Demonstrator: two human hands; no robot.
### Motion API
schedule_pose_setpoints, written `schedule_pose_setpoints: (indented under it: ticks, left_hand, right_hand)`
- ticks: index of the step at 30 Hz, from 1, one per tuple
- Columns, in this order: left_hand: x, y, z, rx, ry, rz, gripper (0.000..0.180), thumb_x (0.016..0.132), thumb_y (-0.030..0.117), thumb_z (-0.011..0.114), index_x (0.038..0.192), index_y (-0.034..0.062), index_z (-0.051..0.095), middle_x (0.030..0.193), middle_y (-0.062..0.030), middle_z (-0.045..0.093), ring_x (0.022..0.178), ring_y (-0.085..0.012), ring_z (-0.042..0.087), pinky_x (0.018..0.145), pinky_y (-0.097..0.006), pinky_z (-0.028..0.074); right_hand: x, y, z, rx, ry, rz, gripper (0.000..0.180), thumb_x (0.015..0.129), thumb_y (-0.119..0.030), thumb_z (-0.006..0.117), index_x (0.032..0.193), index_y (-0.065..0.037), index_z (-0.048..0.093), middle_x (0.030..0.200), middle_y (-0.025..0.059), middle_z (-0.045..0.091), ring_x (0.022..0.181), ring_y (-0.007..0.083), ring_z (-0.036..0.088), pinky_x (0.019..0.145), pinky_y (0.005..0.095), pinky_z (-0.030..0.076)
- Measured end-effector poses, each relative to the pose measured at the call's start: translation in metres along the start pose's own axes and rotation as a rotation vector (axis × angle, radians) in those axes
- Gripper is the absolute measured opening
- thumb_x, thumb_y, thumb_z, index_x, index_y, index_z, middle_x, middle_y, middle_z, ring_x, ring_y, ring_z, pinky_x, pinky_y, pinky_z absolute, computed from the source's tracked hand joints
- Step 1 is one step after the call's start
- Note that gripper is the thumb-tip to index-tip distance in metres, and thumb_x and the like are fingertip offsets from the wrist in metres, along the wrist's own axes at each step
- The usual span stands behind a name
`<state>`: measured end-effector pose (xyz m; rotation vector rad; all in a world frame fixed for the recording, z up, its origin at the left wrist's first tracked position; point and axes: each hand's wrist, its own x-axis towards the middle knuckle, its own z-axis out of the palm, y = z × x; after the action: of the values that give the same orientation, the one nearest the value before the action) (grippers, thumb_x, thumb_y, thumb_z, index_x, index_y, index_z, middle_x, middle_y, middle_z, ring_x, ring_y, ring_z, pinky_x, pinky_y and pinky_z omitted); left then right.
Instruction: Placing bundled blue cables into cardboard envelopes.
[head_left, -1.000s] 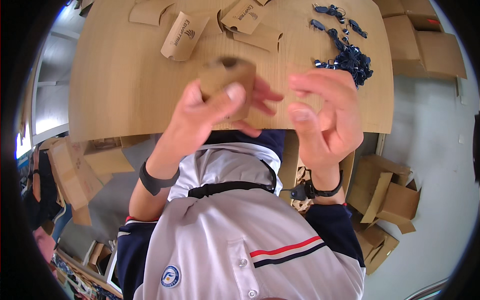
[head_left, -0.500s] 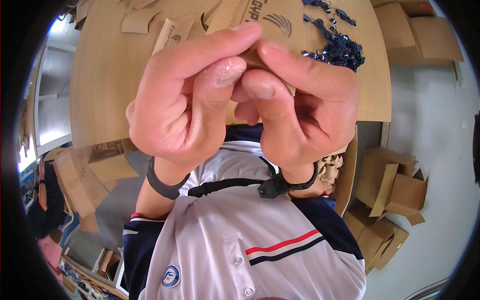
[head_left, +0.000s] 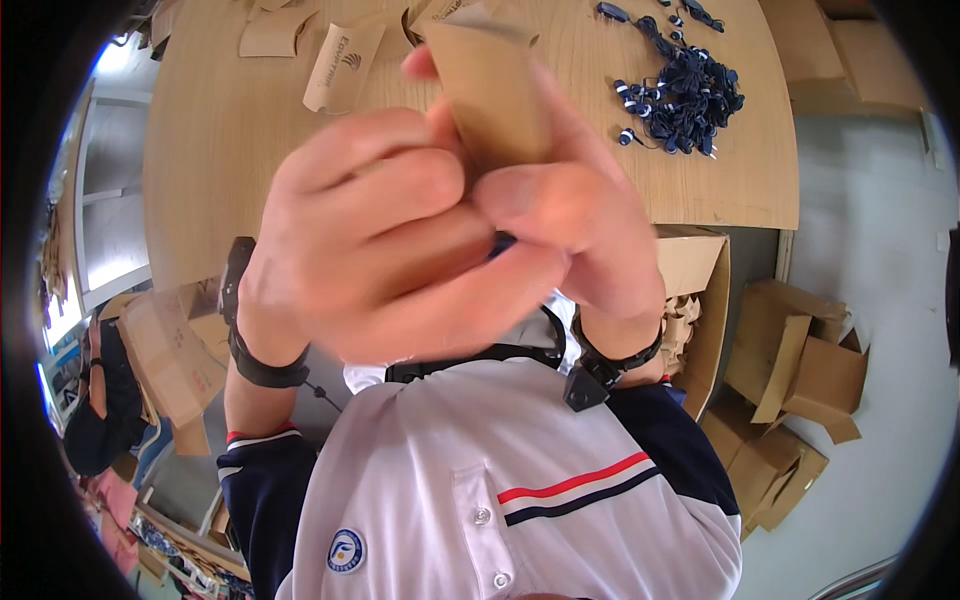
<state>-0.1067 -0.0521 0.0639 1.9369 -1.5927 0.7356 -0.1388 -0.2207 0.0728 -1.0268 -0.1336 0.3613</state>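
A small brown kraft paper pouch [head_left: 492, 95] stands up between my hands, slightly blurred. My right hand [head_left: 590, 215] grips it, thumb across the lower front and fingers wrapped behind. Two fingertips show past the pouch's left edge. Against its lower end, my left hand [head_left: 350, 240] is closed with the fingers curled inward. What those fingers hold, if anything, is hidden. Beyond my right hand lies a tangled pile of dark blue corded earphones [head_left: 690, 100] with white parts. Another printed kraft pouch [head_left: 343, 68] lies on the table, past my left hand.
The wooden table [head_left: 220, 150] spans the far side, with more kraft pieces [head_left: 272, 35] at its back left. Below its right edge, an open carton [head_left: 705, 330] holds many small kraft pieces. Cardboard boxes [head_left: 815, 385] stand on the floor at right; another carton [head_left: 170, 360] is at left.
The pouch has tipped upright and come into fuller view. My left hand has turned, its fingers now curled in front at the pouch's lower end. My right hand has shifted slightly left.
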Motion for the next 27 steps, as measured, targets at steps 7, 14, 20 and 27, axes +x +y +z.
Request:
schedule_pose_setpoints:
  ticks: [7, 14, 20, 27]
  left_hand:
    - [0.004, -0.011, -0.025, -0.190, -0.113, -0.268, 0.026, 0.085, 0.027, 0.064, 0.083, 0.0007, 0.066, 0.104, -0.0154, 0.059, 0.104, -0.0278, 0.054, 0.088, -0.042, 0.039]
    - [0.005, -0.020, -0.032, -0.379, -0.197, -0.487, 0.038, 0.092, 0.034, 0.054, 0.084, -0.0019, 0.065, 0.126, -0.0274, 0.056, 0.118, -0.0296, 0.048, 0.102, -0.043, 0.030]
    - [-0.038, -0.075, 0.026, -0.464, 0.356, 0.027, 0.053, 0.090, 0.029, 0.066, 0.130, 0.0003, 0.045, 0.129, -0.0223, 0.054, 0.120, -0.0256, 0.054, 0.099, -0.037, 0.044]
    - [0.005, 0.011, 0.013, -1.602, 0.002, -1.216, 0.086, 0.054, 0.016, 0.069, 0.134, 0.0018, 0.039, 0.142, -0.0146, 0.042, 0.127, -0.0161, 0.043, 0.103, -0.027, 0.033]
  right_hand:
    - [-0.006, -0.005, -0.001, 0.057, -0.190, 0.173, 0.025, 0.089, -0.010, 0.058, 0.111, 0.001, 0.058, 0.085, 0.0064, 0.060, 0.071, 0.0099, 0.055, 0.061, 0.0238, 0.043]
    - [-0.006, 0.003, 0.003, -0.154, -0.056, 0.063, 0.021, 0.091, -0.013, 0.065, 0.105, 0.002, 0.061, 0.079, 0.0047, 0.063, 0.066, 0.0076, 0.056, 0.053, 0.0226, 0.041]
    - [0.003, 0.019, 0.002, -0.842, 0.179, -0.427, 0.026, 0.084, -0.008, 0.072, 0.106, 0.002, 0.062, 0.084, 0.0081, 0.066, 0.074, 0.0149, 0.063, 0.064, 0.0241, 0.048]
    - [-0.005, 0.000, -0.017, -0.983, -0.185, -0.481, 0.031, 0.066, -0.005, 0.079, 0.093, 0.001, 0.065, 0.082, 0.0097, 0.064, 0.076, 0.0223, 0.063, 0.070, 0.0296, 0.050]
